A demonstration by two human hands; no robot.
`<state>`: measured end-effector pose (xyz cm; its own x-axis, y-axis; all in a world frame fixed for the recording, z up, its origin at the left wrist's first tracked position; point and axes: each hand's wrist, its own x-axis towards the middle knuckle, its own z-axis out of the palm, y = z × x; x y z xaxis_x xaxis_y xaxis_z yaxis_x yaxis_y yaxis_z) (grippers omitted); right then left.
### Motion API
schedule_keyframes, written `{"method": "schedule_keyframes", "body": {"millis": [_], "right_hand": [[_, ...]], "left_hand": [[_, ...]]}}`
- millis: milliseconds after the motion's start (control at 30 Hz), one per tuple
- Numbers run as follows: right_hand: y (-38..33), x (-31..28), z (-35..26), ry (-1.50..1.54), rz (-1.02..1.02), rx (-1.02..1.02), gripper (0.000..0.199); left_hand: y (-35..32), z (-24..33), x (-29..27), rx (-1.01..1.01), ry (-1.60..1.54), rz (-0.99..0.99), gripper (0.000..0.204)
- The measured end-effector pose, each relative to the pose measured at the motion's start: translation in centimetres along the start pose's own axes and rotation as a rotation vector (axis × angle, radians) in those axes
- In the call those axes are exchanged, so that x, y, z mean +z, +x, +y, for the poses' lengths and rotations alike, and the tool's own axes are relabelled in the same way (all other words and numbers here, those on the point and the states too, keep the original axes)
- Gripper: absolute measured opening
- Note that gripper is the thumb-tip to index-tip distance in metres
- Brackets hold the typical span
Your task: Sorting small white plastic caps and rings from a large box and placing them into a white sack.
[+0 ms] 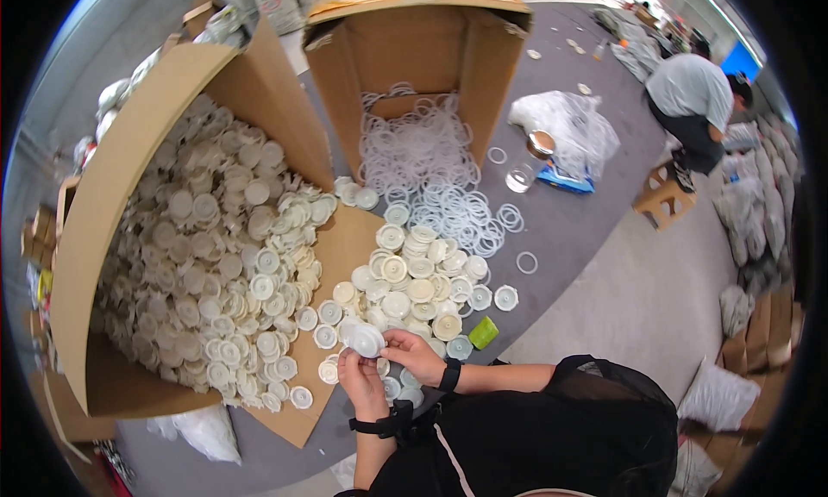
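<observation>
A round white plastic cap point(366, 340) is held up between my two hands, near the front of the table. My left hand point(362, 385) is closed on it from below, fingertips at its edge. From the right, my right hand point(412, 354) pinches the cap's side. Just beyond lies a heap of similar white and cream caps point(395, 305), partly on a flat cardboard flap. Behind that heap, clear plastic rings point(457, 217) spill out of an upright cardboard box point(345, 92). Right of my hands lies a small bright green block-like object point(483, 332).
At left, a large tipped carton point(73, 264) holds many more caps. Toward the far right of the grey table point(569, 57) are a clear jar point(529, 162), a plastic bag point(569, 122) and a blue packet point(565, 183). Another person point(694, 92) bends beside a wooden stool point(664, 197).
</observation>
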<state>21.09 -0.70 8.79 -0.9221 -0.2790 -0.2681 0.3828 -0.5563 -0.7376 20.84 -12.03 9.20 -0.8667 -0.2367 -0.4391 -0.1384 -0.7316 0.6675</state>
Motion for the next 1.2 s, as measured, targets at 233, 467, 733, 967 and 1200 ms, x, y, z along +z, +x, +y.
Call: {"method": "schedule_keyframes", "body": {"millis": [233,467,733,967,1200], "right_hand": [[1.7,-2.2,-0.2,0.193,-0.212,0.277,0.019],[-0.3,-1.0,1.2,0.155,-0.129,0.419,0.022],[-5.3,2.4,6.2,-0.151,-0.174,0.675,0.025],[-4.8,5.1,11.8,-0.243,-0.046,0.620,0.028],[-0.3,6.6,12.4,-0.325,0.049,0.413,0.017]], "left_hand": [[-1.9,-0.9,1.0,0.251,-0.007,0.162,0.011],[-5.1,-1.4,-1.7,0.403,0.192,0.274,0.008],[-11.1,1.1,-10.4,-0.001,0.167,0.087,0.010],[-15.2,2.4,-27.4,0.261,-0.133,0.584,0.015],[-21.4,-8.1,-48.5,-0.015,-0.493,1.077,0.039]]}}
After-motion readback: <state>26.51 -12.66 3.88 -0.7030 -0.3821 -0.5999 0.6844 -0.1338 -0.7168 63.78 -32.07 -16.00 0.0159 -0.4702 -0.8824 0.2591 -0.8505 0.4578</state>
